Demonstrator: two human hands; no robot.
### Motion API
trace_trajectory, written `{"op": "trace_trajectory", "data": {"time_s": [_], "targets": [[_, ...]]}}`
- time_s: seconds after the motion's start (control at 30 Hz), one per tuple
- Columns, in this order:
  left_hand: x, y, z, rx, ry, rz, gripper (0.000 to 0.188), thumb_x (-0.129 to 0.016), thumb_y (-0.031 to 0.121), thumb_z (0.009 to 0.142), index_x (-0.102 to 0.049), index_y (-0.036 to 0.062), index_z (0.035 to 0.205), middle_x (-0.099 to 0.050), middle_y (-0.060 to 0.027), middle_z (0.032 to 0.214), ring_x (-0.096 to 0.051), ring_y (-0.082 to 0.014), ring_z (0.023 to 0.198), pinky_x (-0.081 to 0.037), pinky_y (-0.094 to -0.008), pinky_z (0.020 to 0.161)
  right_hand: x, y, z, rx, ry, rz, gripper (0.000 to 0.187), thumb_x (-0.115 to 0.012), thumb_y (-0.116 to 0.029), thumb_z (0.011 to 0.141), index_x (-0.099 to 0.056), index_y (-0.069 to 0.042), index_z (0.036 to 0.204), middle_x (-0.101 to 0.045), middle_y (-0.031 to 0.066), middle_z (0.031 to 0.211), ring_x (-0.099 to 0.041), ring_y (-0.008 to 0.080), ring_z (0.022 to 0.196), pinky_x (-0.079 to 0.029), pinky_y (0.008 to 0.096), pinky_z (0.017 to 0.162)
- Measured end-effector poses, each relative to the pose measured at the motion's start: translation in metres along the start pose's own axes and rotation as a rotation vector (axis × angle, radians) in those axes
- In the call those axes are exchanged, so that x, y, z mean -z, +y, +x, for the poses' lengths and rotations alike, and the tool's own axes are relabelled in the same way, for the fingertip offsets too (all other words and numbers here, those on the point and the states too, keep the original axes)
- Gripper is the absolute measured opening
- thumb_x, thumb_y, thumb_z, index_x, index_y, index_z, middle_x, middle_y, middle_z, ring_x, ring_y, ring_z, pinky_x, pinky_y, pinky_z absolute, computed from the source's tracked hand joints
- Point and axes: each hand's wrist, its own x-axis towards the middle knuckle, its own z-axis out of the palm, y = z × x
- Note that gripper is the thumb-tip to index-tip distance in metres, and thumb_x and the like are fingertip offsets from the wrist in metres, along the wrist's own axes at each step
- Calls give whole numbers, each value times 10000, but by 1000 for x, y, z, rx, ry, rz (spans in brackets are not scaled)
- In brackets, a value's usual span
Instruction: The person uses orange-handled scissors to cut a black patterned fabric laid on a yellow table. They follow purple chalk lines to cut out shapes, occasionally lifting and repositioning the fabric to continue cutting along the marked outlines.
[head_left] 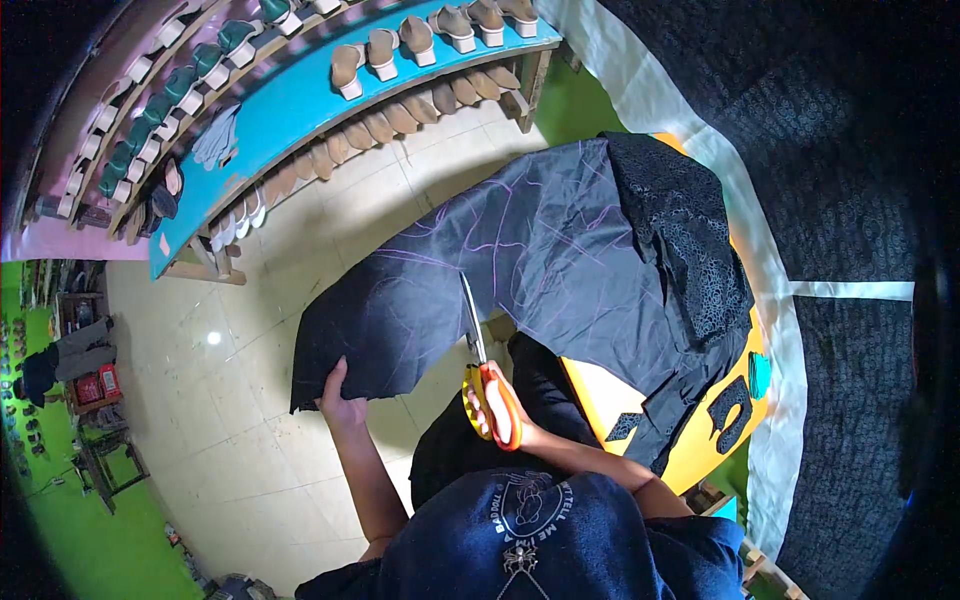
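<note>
A large black cloth (560,240) with purple drawn lines stretches in front of me, its right part bunched up. My left hand (343,405) grips its lower left corner, thumb on top and fingers underneath. My right hand (478,408) is wrapped around the orange and yellow handles of a pair of scissors (506,412). One blade lies over the cloth, pointing away from me, at the inner end of an open notch in the near edge. The other blade is mostly hidden.
The cloth's right part rests on a yellow table (600,400), where black cut pieces (730,412) and a small teal stack (760,376) lie. Past the tiled floor (210,390) stands a blue bench (270,130) with rows of shoe forms (415,40). Black patterned material (850,400) hangs at right.
</note>
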Motion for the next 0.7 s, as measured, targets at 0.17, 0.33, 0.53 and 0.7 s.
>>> {"op": "trace_trajectory", "data": {"time_s": [0.17,0.33,0.53,0.7], "targets": [[0,2,-2,9,-10,-1,388,-516,-33,753,-479,14,1136,-528,-115,1101,-519,-254,1002,-422,-419,868,17,5,9,-38,-130,76,241,-397,-444,863,-413,-217,942,-446,-10,633,-444,85,407,-404,198,338],[0,1,-2,50,-18,-6,397,-514,-38,750,-474,20,1141,-519,-109,1109,-508,-246,1014,-404,-423,882,21,6,19,107,-290,55,246,-404,-446,862,-405,-227,973,-465,3,714,-479,90,473,-426,192,390],[4,1,-4,47,20,2,405,-500,-58,748,-473,26,1143,-516,-106,1111,-498,-255,1025,-400,-431,887,12,-21,17,16,-98,-34,359,-399,-501,844,-451,-145,847,-457,-25,649,-452,68,446,-378,175,372],[4,1,-2,67,-30,-25,411,-494,-63,749,-464,20,1150,-508,-114,1120,-491,-265,1035,-393,-433,896,14,-30,14,124,-173,-233,177,-380,-377,883,-377,-203,915,-389,-26,622,-397,49,428,-322,141,359]]}}
